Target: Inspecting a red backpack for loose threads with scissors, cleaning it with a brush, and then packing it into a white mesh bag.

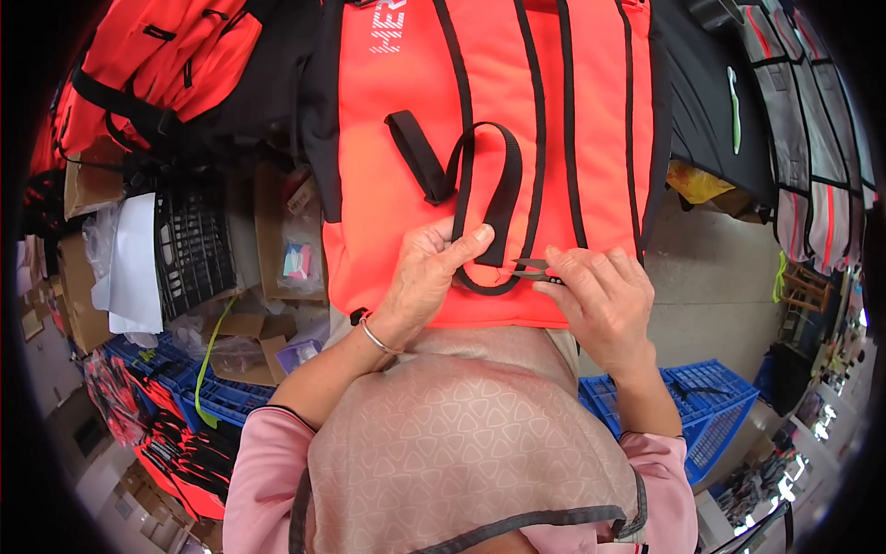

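Observation:
A bright orange-red backpack [397,185] with black-edged shoulder straps [498,55] lies in front of me. My left hand [429,272] pinches the rounded lower end of one strap, thumb on the black webbing [509,175] that loops up from it. The webbing's other end lies to the left over the orange fabric. In my right hand [602,294] is a pair of small thread snips [540,271], fingers closed round it. Its blades point left and reach the strap end beside my left thumb. Whether they touch a thread is too small to tell.
Another orange backpack [166,65] lies at the far left. Blue plastic crates [711,397] stand low on both sides of me. Cardboard boxes [249,346] and a black crate [192,249] are at the left. Grey strap pieces [789,120] hang over the right, near a green-and-white tool [735,111].

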`<control>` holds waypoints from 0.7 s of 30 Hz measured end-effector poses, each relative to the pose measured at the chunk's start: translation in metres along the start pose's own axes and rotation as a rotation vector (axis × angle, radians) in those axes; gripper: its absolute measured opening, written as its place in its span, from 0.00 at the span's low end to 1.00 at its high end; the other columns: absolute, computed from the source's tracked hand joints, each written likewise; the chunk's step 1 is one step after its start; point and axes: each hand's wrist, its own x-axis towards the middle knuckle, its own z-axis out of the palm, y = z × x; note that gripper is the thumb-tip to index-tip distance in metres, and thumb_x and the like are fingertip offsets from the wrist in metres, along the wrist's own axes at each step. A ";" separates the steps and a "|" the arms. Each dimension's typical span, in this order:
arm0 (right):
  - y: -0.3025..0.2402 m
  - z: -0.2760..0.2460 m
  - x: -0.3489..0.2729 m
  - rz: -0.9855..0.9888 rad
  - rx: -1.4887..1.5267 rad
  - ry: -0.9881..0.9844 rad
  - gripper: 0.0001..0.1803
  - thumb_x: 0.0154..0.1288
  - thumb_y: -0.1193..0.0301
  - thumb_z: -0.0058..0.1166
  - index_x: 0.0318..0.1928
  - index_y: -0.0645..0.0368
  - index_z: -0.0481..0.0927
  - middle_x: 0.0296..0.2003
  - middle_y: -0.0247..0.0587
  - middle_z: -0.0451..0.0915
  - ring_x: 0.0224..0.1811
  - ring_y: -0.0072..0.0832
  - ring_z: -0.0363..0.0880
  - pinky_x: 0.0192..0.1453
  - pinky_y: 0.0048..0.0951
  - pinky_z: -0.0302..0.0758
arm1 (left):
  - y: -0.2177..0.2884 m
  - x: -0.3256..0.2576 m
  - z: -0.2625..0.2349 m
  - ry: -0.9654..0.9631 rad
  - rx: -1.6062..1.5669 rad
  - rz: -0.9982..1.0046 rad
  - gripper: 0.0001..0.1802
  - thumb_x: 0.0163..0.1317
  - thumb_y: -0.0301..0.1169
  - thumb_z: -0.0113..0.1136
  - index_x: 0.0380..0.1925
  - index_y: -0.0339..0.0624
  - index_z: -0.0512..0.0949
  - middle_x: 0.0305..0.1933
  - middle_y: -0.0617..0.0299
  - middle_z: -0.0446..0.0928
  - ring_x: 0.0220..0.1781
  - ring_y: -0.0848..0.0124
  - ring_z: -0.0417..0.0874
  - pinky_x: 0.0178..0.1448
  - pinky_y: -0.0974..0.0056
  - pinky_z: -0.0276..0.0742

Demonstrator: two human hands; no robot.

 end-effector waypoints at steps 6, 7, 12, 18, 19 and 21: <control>0.000 -0.003 0.012 -0.261 -0.156 0.009 0.16 0.52 0.66 0.66 0.42 0.55 0.83 0.32 0.29 0.78 0.27 0.22 0.70 0.27 0.25 0.60 | 0.002 -0.001 0.001 -0.008 0.002 -0.010 0.12 0.68 0.33 0.59 0.43 0.35 0.82 0.39 0.62 0.84 0.39 0.80 0.81 0.46 0.72 0.76; 0.000 -0.002 0.013 -0.288 -0.161 0.010 0.15 0.52 0.67 0.66 0.41 0.55 0.83 0.32 0.29 0.78 0.27 0.22 0.70 0.27 0.25 0.60 | 0.002 -0.001 0.001 -0.006 0.000 -0.009 0.12 0.68 0.33 0.59 0.43 0.35 0.82 0.39 0.62 0.84 0.39 0.80 0.81 0.46 0.72 0.76; -0.002 -0.005 0.018 -0.336 -0.195 -0.035 0.20 0.48 0.65 0.69 0.44 0.53 0.83 0.32 0.30 0.79 0.28 0.25 0.72 0.31 0.27 0.65 | 0.003 -0.001 0.000 -0.013 -0.019 -0.006 0.13 0.68 0.33 0.59 0.44 0.34 0.82 0.40 0.62 0.84 0.40 0.79 0.81 0.46 0.72 0.77; 0.016 -0.006 0.018 -0.083 0.043 0.075 0.25 0.47 0.70 0.73 0.48 0.58 0.80 0.30 0.29 0.78 0.26 0.22 0.71 0.29 0.27 0.68 | 0.001 -0.003 -0.006 -0.077 0.114 -0.010 0.12 0.67 0.29 0.61 0.46 0.34 0.81 0.42 0.62 0.83 0.41 0.79 0.81 0.48 0.71 0.78; 0.014 -0.006 0.016 -0.079 0.038 0.084 0.25 0.47 0.70 0.73 0.48 0.58 0.80 0.30 0.29 0.78 0.26 0.22 0.71 0.29 0.27 0.68 | 0.002 -0.005 -0.006 -0.086 0.122 -0.008 0.12 0.67 0.29 0.61 0.46 0.34 0.81 0.42 0.62 0.83 0.41 0.79 0.81 0.48 0.71 0.78; 0.004 -0.007 0.011 0.448 0.555 0.073 0.33 0.44 0.73 0.76 0.54 0.59 0.77 0.29 0.29 0.76 0.26 0.16 0.71 0.30 0.22 0.71 | 0.005 -0.008 -0.007 -0.209 0.099 -0.024 0.14 0.66 0.27 0.61 0.50 0.34 0.79 0.43 0.63 0.83 0.42 0.79 0.81 0.50 0.71 0.78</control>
